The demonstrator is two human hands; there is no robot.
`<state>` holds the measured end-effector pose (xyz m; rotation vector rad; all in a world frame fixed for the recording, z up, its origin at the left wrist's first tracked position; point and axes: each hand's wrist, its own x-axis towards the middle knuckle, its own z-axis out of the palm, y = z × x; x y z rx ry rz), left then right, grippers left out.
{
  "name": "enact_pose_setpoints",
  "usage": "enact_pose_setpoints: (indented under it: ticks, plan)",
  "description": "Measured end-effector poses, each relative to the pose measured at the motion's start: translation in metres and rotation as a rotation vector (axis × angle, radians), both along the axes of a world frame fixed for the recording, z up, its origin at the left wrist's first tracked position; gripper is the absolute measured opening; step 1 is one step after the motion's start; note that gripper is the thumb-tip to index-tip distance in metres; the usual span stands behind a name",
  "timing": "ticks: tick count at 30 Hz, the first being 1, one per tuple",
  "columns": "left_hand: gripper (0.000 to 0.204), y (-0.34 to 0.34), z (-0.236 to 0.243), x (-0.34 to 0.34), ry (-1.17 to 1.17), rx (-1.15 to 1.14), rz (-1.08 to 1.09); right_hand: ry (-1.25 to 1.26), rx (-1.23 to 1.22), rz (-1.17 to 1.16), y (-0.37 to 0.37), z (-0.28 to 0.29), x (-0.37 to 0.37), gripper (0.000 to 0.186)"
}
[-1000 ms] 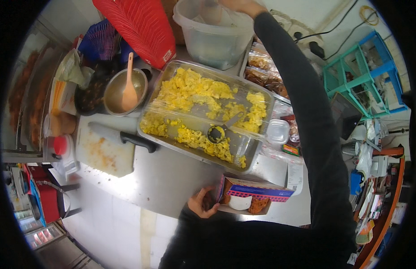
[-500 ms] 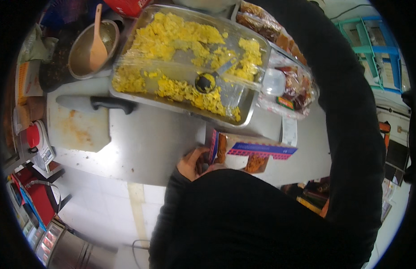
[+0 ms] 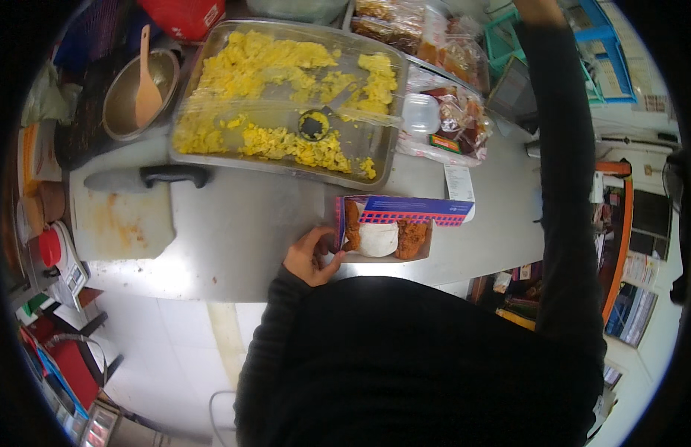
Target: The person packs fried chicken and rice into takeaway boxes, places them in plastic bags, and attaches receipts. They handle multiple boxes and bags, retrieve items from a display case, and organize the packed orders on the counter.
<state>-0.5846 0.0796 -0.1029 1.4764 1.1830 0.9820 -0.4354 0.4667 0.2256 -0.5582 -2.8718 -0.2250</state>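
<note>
Food box (image 3: 417, 209), left fingers (image 3: 313, 238) half-curled, holding corner

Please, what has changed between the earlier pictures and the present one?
The right hand has moved from the clear plastic tub to the right, now at the view's top edge; what it holds, if anything, is unclear. The left hand stayed at the left end of the open purple cardboard box; the black-handled knife and rectangular metal tray stayed put.

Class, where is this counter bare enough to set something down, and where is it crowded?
Bare steel lies between the cutting board, large tray and left hand at the box; another patch lies between receipt and right sleeve. The back is crowded with large tray, bowl and wrapped packs.
</note>
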Motion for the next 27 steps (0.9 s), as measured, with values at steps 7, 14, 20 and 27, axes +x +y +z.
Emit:
enact_pose_setpoints:
  ticks: [7,14,20,27]
  plan:
    - [0.035,-0.004,0.000,0.007,0.009,-0.067,0.044,-0.123,-0.717,-0.251,-0.274,-0.093,0.088,0.026]
    - [0.035,-0.005,-0.001,0.015,0.116,-0.029,0.072,-0.043,-0.338,-0.410,-0.311,-0.201,0.086,0.042]
    - [0.037,-0.009,0.000,0.026,0.175,0.024,0.172,0.036,-0.511,-0.378,-0.316,-0.242,0.068,0.033]
    - [0.056,-0.009,0.000,0.041,0.330,0.114,0.235,0.010,-0.572,-0.431,-0.319,-0.242,0.082,0.021]
